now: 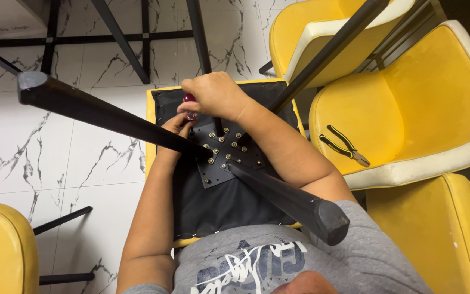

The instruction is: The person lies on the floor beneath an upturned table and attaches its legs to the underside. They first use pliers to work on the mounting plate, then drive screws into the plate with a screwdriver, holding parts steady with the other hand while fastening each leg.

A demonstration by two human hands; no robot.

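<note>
Yellow-handled pliers [344,144] lie on the seat of a yellow chair [425,103]; more yellow chairs stand around on white marble-patterned floor tiles [55,158].

Red-handled screwdriver [190,106] upright on bolted black plate [225,155]

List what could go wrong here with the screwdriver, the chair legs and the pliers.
1. The right hand drives the red-handled screwdriver while the left hand sits right beside the tip; a slip could likely jab its fingers.
2. The black chair legs stick up toward the person's face and arms; leaning in could mean a knock.
3. The pliers lie loose on the sloped yellow seat and might slide off if bumped.
</note>
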